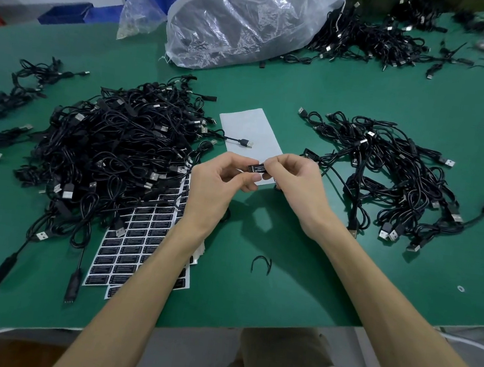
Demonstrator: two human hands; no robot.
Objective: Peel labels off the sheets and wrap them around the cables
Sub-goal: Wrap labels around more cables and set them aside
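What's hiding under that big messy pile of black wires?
Sheets of black labels poke out from under the cable pile at its near edge. Their far ends are covered by cables, so anything else beneath cannot be seen.

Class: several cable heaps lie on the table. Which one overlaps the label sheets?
The largest heap, on the near left: its cables lie across the label sheets; the others do not.
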